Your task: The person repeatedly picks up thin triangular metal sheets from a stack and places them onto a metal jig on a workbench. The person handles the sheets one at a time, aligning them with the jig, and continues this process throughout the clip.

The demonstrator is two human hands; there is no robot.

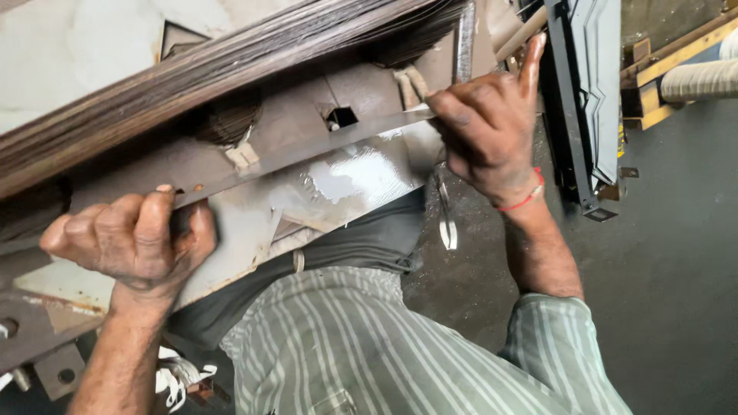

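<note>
Hands (134, 238) (484, 127) — mine — each pinch one end of metal strip (307, 146) along workbench's (361, 180) near edge; wire bundle (192, 77) apparently behind.

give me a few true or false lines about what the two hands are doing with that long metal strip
1. Both hands grip the same long flat metal strip. True.
2. The right hand wears a blue glove. False: it is bare, with a red thread at the wrist.
3. The left hand holds the strip's lower end. True.
4. The strip lies on the floor. False: it rests against a grey metal frame.
5. The person wears a striped shirt. True.
</note>
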